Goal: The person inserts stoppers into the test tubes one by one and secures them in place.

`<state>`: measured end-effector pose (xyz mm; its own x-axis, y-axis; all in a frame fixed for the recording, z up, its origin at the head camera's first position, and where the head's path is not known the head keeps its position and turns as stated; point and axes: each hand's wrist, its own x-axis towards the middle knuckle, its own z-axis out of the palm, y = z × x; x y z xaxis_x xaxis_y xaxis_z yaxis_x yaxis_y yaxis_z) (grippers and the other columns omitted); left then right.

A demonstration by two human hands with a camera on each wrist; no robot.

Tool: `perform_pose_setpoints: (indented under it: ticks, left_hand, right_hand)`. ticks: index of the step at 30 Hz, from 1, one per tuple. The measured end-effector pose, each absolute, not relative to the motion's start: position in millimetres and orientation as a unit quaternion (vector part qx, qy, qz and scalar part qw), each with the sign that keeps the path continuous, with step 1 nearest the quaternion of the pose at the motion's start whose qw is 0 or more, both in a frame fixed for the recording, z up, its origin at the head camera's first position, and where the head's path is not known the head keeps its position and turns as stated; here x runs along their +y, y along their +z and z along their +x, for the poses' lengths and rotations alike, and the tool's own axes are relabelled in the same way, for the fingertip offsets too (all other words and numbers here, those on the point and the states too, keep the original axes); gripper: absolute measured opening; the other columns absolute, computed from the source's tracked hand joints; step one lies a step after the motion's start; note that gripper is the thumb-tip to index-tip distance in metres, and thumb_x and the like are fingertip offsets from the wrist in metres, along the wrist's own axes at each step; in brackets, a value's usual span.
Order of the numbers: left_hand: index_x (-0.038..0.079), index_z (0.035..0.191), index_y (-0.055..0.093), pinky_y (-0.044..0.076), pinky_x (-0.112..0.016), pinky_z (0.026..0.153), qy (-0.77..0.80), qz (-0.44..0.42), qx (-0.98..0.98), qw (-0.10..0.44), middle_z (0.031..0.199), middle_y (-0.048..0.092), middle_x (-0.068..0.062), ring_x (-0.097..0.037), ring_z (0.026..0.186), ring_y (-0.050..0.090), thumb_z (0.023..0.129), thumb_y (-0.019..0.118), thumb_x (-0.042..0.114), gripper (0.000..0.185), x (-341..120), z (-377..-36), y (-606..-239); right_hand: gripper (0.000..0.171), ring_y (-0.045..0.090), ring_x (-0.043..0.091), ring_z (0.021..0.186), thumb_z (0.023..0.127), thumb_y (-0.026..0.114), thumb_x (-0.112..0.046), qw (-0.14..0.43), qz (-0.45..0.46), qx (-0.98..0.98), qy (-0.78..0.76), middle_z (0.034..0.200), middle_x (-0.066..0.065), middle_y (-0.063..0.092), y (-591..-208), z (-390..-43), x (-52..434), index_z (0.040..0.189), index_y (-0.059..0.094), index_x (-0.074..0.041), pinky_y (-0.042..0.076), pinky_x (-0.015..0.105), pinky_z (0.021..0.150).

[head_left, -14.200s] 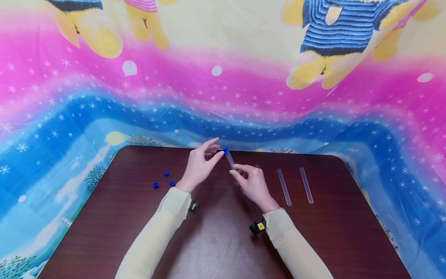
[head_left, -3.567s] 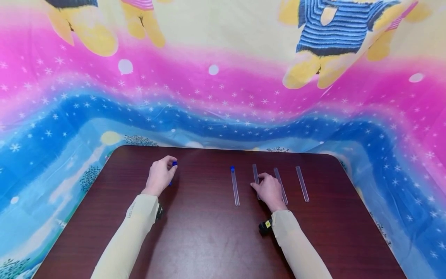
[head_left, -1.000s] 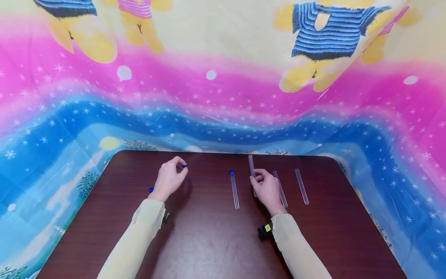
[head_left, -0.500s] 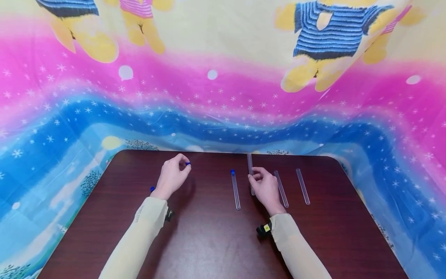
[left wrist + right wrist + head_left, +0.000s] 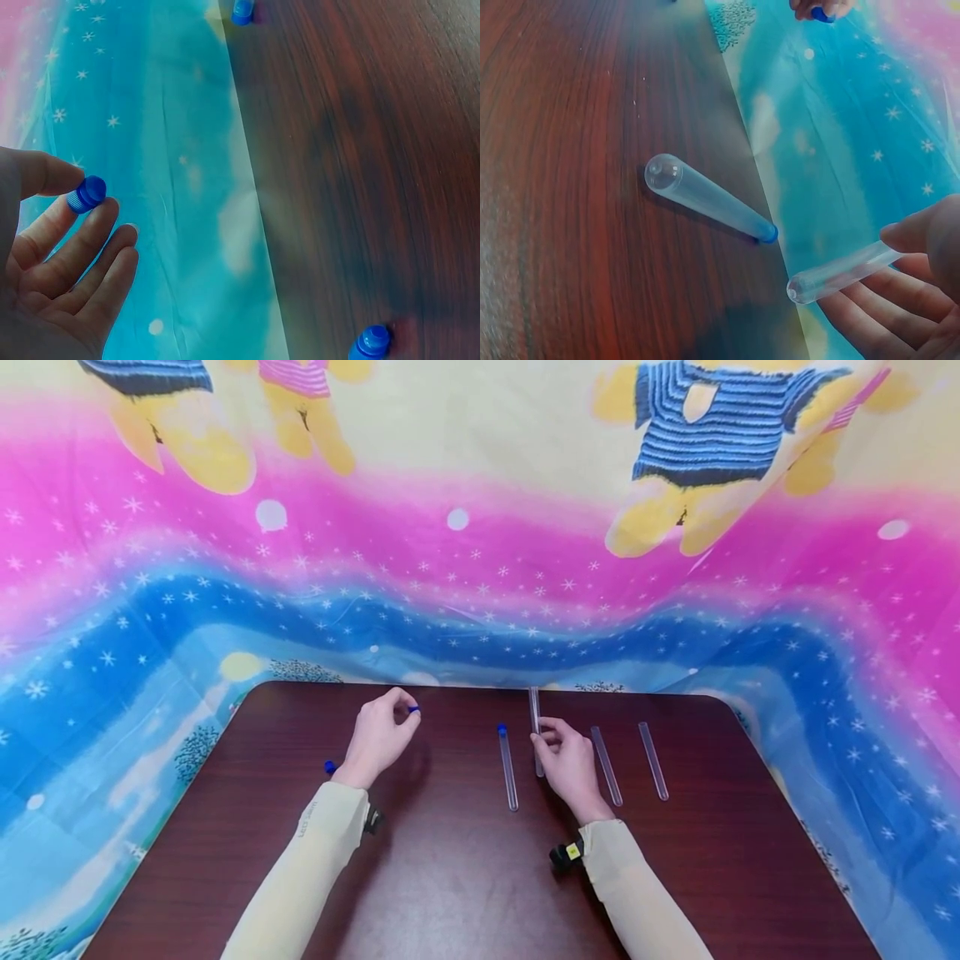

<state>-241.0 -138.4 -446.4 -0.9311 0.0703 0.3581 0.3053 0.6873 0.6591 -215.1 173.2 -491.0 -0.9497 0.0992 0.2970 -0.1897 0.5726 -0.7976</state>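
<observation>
My left hand [image 5: 378,733] pinches a small blue screw cap [image 5: 88,193] between thumb and index finger, off the table, its other fingers spread below. My right hand [image 5: 568,764] holds a clear plastic test tube [image 5: 536,714], its rounded end [image 5: 802,289] toward me. The tube is tilted, with its upper end near the table's far edge. Between the hands, a test tube with a blue cap [image 5: 507,768] lies on the table. One loose blue cap [image 5: 330,767] sits beside my left wrist.
Two clear test tubes without caps, one nearer [image 5: 607,766] and one farther right [image 5: 653,761], lie right of my right hand. The dark wooden table [image 5: 450,885] ends at a printed fabric backdrop [image 5: 420,593].
Since a second ago, my left hand has moved slightly right with the cap. My right hand has shifted the tube a little left and up. Earlier, a cap was fitted on the first tube.
</observation>
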Motion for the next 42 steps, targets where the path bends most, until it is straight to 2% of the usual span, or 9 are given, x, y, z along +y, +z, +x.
perform_pose_setpoints:
  ticks: [6,21,29,37,42]
  left_hand:
    - [0.014,0.101,0.067,0.049,-0.037,0.077,-0.38,-0.102,-0.906,0.153,0.091,0.069,-0.001,-0.021,0.081,0.06,0.093,0.068,0.015,0.009,-134.9,-241.2,-446.1]
    - [0.014,0.099,0.068,0.048,-0.037,0.074,-0.388,-0.12,-0.898,0.171,0.089,0.07,0.0,-0.02,0.079,0.061,0.092,0.07,0.014,0.007,-128.5,-240.2,-440.4]
    - [0.012,0.1,0.069,0.048,-0.037,0.074,-0.392,-0.123,-0.896,0.17,0.089,0.071,-0.002,-0.021,0.081,0.063,0.092,0.07,0.013,0.008,-125.8,-238.1,-437.2]
    - [0.014,0.099,0.069,0.049,-0.037,0.072,-0.399,-0.129,-0.892,0.171,0.09,0.071,0.0,-0.018,0.076,0.062,0.092,0.071,0.015,0.007,-123.0,-237.9,-437.0]
    - [0.015,0.098,0.069,0.049,-0.036,0.071,-0.402,-0.131,-0.891,0.165,0.09,0.07,0.001,-0.017,0.071,0.06,0.092,0.072,0.015,0.006,-121.3,-236.9,-436.2]
  right_hand:
    - [0.029,0.071,0.016,0.076,0.099,0.069,-0.013,0.152,0.035,-0.873,0.462,0.096,0.005,0.074,-489.2,-213.3,170.4,0.127,0.068,-0.008,0.059,0.037,0.068]
    - [0.029,0.072,0.021,0.076,0.099,0.068,-0.013,0.153,0.057,-0.865,0.475,0.097,0.004,0.074,-483.9,-210.8,162.5,0.128,0.068,-0.01,0.058,0.035,0.066]
    - [0.028,0.07,0.014,0.073,0.098,0.069,-0.009,0.162,0.073,-0.858,0.481,0.096,0.005,0.074,-481.7,-206.9,153.0,0.126,0.069,-0.007,0.057,0.031,0.06]
    - [0.028,0.072,0.015,0.075,0.097,0.071,-0.01,0.144,0.08,-0.856,0.489,0.097,0.004,0.074,-479.9,-203.5,142.6,0.125,0.069,-0.01,0.057,0.027,0.057]
    - [0.026,0.071,0.012,0.076,0.096,0.072,-0.009,0.147,0.09,-0.86,0.48,0.096,0.003,0.074,-480.2,-201.5,136.6,0.122,0.071,-0.01,0.058,0.03,0.064]
